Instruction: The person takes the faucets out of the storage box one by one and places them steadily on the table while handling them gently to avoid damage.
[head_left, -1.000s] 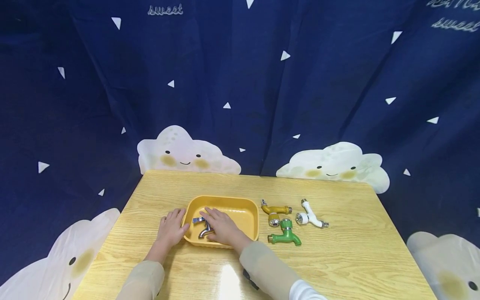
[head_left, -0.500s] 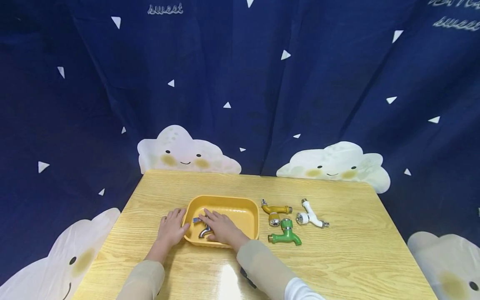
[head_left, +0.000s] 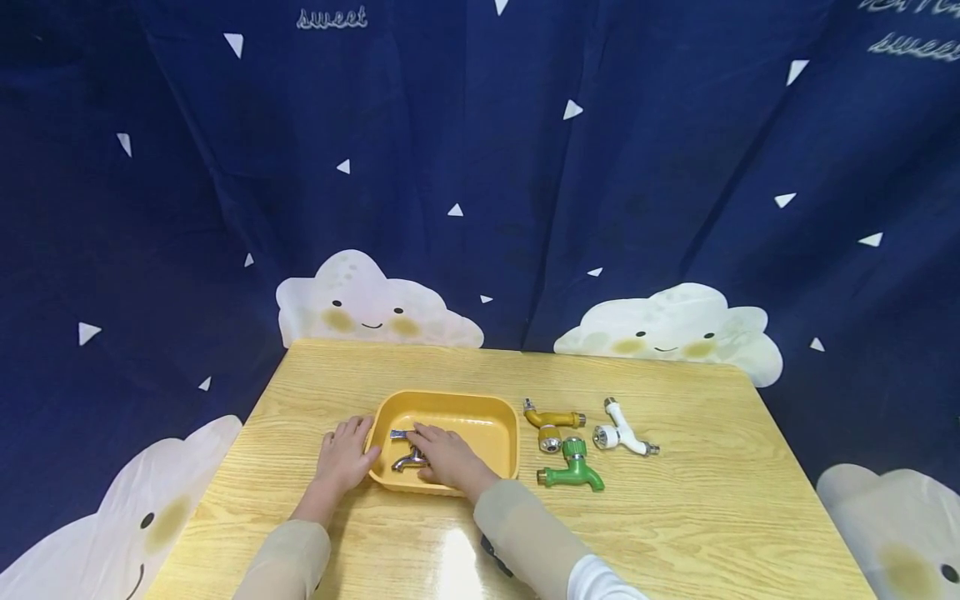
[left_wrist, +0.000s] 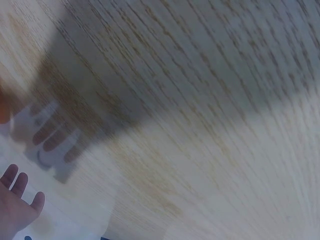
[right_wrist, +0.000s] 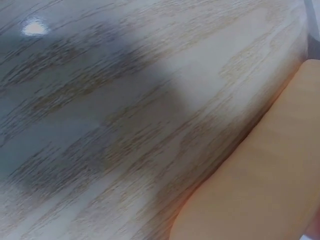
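Observation:
In the head view a yellow plastic basin (head_left: 498, 406) sits on the wooden table. A chrome faucet (head_left: 408, 461) lies inside, in its left half. My right hand (head_left: 450, 458) reaches over the basin's front side and holds the faucet's right end, which its fingers cover. My left hand (head_left: 343, 457) rests against the left rim, its fingers outstretched along the outside and its thumb at the edge. In the left wrist view the left hand's fingers (left_wrist: 19, 186) look loosely straight. The right wrist view shows the basin's outer wall (right_wrist: 260, 175), with the hand almost wholly hidden.
Right of the basin lie a yellow faucet (head_left: 557, 419), a green faucet (head_left: 573, 473) and a white faucet (head_left: 622, 432). The wooden table (head_left: 697, 517) ends at a dark blue curtain (head_left: 420, 125) printed with clouds.
The chrome faucet has turned slightly and its spout has shifted a little left within the basin. My right hand has moved slightly with it. My left hand stays at the rim.

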